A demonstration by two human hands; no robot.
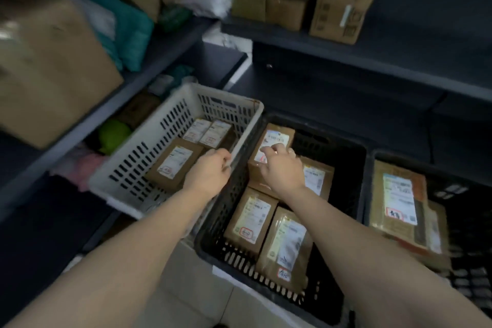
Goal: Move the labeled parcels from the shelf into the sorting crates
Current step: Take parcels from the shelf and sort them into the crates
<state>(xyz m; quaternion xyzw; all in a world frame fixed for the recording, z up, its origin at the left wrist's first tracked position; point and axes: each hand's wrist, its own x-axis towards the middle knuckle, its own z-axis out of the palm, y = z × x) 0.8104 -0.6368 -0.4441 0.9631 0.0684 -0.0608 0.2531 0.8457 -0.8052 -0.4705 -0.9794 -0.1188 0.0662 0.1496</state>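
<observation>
Parcels [250,221] are mostly in crates at this point. Four brown ones sit in the black crate [332,141], three in the white crate [229,100] next to it, and a big flat one is in the third crate [452,194] off to the right. More boxes [343,5] are up on the shelf [372,61], so I'd say the job is partway done.

The left hand [210,168] has its fingers hooked over the white crate's rim and is holding it. The right hand [282,165] is down on the top parcel [277,136] at the back of the black crate, with bent fingers on the label. I honestly can't tell if it's gripping it or just resting there.

What could go wrong from here:

- That top parcel lies on top of the others, not flat on the crate floor. If the hand lets go carelessly or nudges it, it could slide down and shuffle the stack.
- The white crate looks like it's sitting at an angle, right up against the black one. A tug on the rim might tip it or drag it over the black crate's edge, and its three parcels would shift.
- It's dim in here, and the red marks on the labels are small. It'd be easy to misread one and drop a parcel in the wrong crate.
</observation>
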